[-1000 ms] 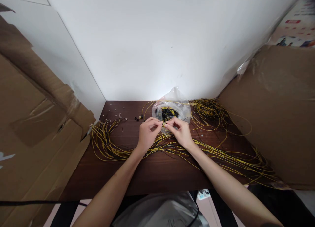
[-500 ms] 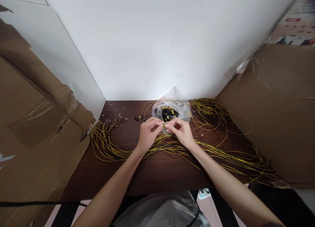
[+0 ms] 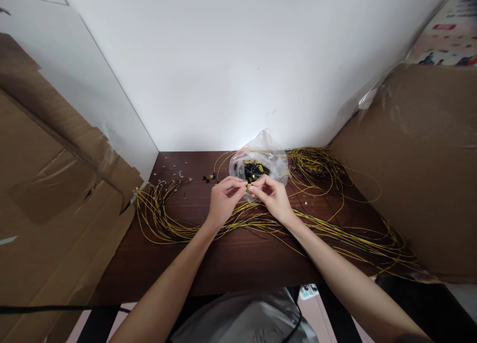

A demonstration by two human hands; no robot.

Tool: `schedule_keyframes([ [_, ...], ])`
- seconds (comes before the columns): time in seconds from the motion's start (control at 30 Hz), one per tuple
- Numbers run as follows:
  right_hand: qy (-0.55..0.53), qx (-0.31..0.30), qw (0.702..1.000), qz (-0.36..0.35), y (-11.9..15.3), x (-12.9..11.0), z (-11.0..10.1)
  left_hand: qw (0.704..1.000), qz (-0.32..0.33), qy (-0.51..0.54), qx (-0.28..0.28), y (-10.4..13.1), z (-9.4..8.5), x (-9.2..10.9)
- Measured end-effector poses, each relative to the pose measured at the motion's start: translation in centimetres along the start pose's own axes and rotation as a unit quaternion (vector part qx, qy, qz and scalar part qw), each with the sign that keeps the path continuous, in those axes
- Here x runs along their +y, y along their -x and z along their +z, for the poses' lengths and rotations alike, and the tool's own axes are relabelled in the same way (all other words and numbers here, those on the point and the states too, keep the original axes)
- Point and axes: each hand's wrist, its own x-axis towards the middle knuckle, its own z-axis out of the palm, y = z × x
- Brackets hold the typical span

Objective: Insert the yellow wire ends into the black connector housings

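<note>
My left hand [image 3: 224, 199] and my right hand [image 3: 273, 198] meet fingertip to fingertip above the dark tabletop. Between the right thumb and fingers is a small yellow part [image 3: 249, 188], its exact kind too small to tell. The left hand is closed in a pinch against it; what lies in that pinch is hidden. Just behind the hands sits a clear plastic bag [image 3: 274, 157], opened, with small black and yellow pieces [image 3: 257, 170] inside. Beneath my wrists runs a long bundle of yellow and black wires [image 3: 179, 232].
Loose coiled wires [image 3: 313, 163] lie at the back right. Several white bits [image 3: 181, 174] and a few black pieces [image 3: 206, 179] are scattered at the back left. Cardboard [image 3: 67, 184] stands on the left, a cardboard box [image 3: 417, 174] on the right, a white wall [image 3: 223, 75] behind.
Both hands stay at nearly the same spot, fingertips shifting only slightly around the small yellow part. The camera view has moved a little.
</note>
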Motion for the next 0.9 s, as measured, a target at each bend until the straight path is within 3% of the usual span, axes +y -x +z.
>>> schedule_keyframes([
  [0.4,-0.131,0.008,0.990,0.059,-0.54,-0.36,0.18,0.998,-0.062,0.013,0.007,-0.07,0.25,0.21],
  [0.9,-0.154,0.007,0.986,0.069,-0.69,-0.79,0.32,0.999,-0.033,-0.017,-0.004,-0.03,0.26,0.36],
])
